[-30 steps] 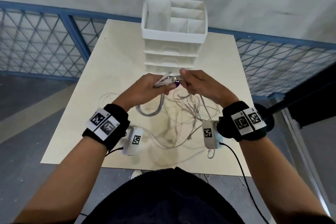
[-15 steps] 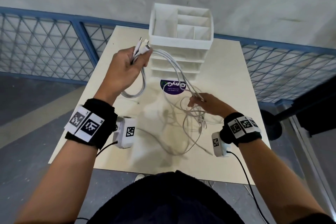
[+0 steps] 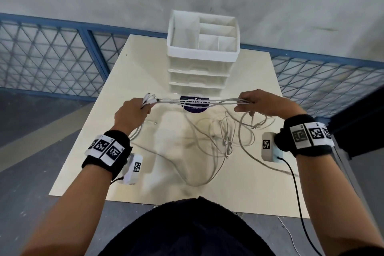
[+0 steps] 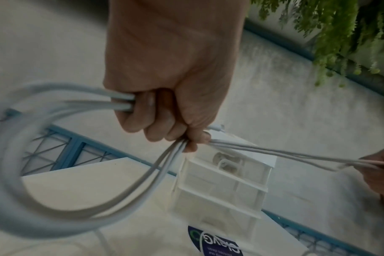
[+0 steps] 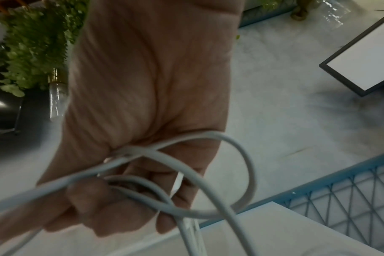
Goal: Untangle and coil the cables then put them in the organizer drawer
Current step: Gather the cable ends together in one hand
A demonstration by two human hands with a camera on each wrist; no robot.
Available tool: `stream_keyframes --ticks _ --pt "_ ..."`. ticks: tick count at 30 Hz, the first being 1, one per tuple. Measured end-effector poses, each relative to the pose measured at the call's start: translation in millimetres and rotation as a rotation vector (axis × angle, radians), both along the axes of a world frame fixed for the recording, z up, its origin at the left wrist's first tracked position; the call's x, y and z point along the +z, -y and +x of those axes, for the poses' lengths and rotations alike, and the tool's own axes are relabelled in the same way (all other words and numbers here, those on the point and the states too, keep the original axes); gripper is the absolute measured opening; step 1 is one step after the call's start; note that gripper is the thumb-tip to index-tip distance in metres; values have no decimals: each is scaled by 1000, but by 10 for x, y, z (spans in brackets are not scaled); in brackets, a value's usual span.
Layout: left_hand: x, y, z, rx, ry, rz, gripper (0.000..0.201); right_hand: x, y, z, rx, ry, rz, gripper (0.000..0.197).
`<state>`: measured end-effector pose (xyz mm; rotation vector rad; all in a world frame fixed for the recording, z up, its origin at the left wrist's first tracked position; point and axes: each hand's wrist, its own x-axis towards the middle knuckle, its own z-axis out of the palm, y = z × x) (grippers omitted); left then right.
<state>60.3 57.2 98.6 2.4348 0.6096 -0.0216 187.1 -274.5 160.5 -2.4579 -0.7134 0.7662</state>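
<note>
Several white cables (image 3: 197, 102) run as a taut bundle between my two hands above the table. My left hand (image 3: 133, 111) grips the bundle near its plug ends (image 3: 150, 97), and a coiled loop (image 4: 55, 195) hangs below its fist. My right hand (image 3: 252, 103) pinches the same cables (image 5: 186, 173) about an arm's width to the right. Loose tangled cable (image 3: 224, 141) trails from the right hand onto the table. The white organizer (image 3: 202, 54) stands at the back, its drawers (image 3: 198, 78) pushed in; one drawer shows a coiled cable (image 4: 225, 163).
The pale table (image 3: 145, 64) carries a round purple sticker (image 3: 195, 108) in front of the organizer. Blue mesh fencing (image 3: 47, 56) surrounds the table on the left, back and right. A black cord (image 3: 297, 195) hangs from my right wrist.
My left hand came down from beside the organizer. My right hand rose off the table and moved right, so the cables are now stretched level between the hands.
</note>
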Motion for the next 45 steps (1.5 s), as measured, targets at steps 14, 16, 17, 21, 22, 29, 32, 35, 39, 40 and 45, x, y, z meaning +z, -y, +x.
stream_keyframes --ticks 14,16,17,21,22,29,32,35,39,40,45 --pt "835 242 223 -112 558 2 35 -1146 377 -173 -483 4 236 37" --pt "819 241 236 -87 533 5 34 -1206 390 -224 -546 -103 351 26" --pt "809 237 242 -71 529 6 33 -1236 397 -246 -570 -124 385 26" --pt "813 250 266 -13 566 30 29 -1285 471 -345 -687 -219 445 12" --pt "827 239 276 14 574 35 27 -1293 490 -366 -668 -234 406 5" --pt "929 141 288 73 606 70 28 -1441 600 -399 -531 -55 66 19" --pt "959 270 271 -6 588 79 24 -1355 513 -318 -443 -51 -157 80" --pt "1005 408 256 -102 606 133 27 -1007 202 -241 -280 -9 -283 136" --pt "1066 573 255 -155 622 139 29 -532 -391 -291 -78 121 25 146" --pt "1076 606 250 -174 621 120 28 -463 -551 -323 -47 117 135 144" --pt "1108 640 212 -198 615 50 19 -360 -1068 -436 -107 -112 644 58"
